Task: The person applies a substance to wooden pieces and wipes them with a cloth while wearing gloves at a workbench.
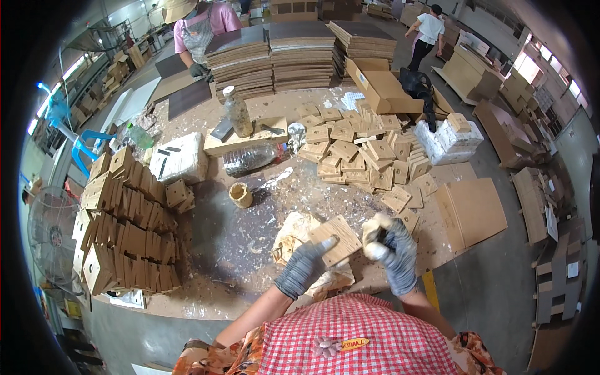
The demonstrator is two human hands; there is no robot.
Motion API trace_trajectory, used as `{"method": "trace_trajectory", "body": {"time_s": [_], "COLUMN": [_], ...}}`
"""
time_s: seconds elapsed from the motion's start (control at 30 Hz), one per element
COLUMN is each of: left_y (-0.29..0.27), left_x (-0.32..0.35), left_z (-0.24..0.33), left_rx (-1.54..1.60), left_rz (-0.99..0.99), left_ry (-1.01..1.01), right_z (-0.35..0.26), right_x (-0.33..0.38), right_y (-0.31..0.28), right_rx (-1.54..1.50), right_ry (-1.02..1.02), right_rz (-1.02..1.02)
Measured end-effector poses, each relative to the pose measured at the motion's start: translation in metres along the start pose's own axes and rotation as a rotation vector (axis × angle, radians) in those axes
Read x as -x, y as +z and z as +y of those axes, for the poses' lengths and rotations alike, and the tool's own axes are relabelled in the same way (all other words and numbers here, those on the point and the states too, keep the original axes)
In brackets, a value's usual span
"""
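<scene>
My left hand (305, 265), in a grey glove, holds a small square wooden board (335, 239) tilted above a crumpled, glue-stained cloth (294, 234) on the worktable. My right hand (395, 251), also gloved, grips a whitish glue-smeared applicator (376, 232) whose tip is at the board's right edge. A loose heap of similar wooden squares (359, 153) lies beyond my hands at centre right. Finished-looking squares stand stacked on edge in rows (125, 219) at my left.
The table (237, 244) is spattered with dried glue. On it stand a small round pot (240, 195), a plastic bottle (237, 112), a lying bottle (250, 157) and a white sack (181, 159). Tall board stacks (300, 56) and a person in pink (200, 31) are behind.
</scene>
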State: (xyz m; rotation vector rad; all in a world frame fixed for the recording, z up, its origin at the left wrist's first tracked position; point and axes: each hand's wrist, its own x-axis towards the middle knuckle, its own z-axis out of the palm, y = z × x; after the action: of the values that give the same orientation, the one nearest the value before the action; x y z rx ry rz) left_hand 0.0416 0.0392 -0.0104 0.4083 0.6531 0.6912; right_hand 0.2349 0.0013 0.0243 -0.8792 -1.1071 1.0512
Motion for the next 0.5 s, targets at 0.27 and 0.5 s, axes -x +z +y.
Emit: {"method": "trace_trajectory", "body": {"time_s": [0.27, 0.5], "left_y": [0.006, 0.002], "left_x": [0.006, 0.006], "left_z": [-0.006, -0.006], "left_rx": [-0.196, -0.177], "left_rz": [0.139, 0.166], "left_ry": [0.252, 0.237], "right_z": [0.004, 0.009], "right_x": [0.025, 0.016], "right_y": [0.025, 0.022], "right_rx": [0.98, 0.839], "right_ry": [-0.213, -0.296], "right_rz": [-0.236, -0.087]}}
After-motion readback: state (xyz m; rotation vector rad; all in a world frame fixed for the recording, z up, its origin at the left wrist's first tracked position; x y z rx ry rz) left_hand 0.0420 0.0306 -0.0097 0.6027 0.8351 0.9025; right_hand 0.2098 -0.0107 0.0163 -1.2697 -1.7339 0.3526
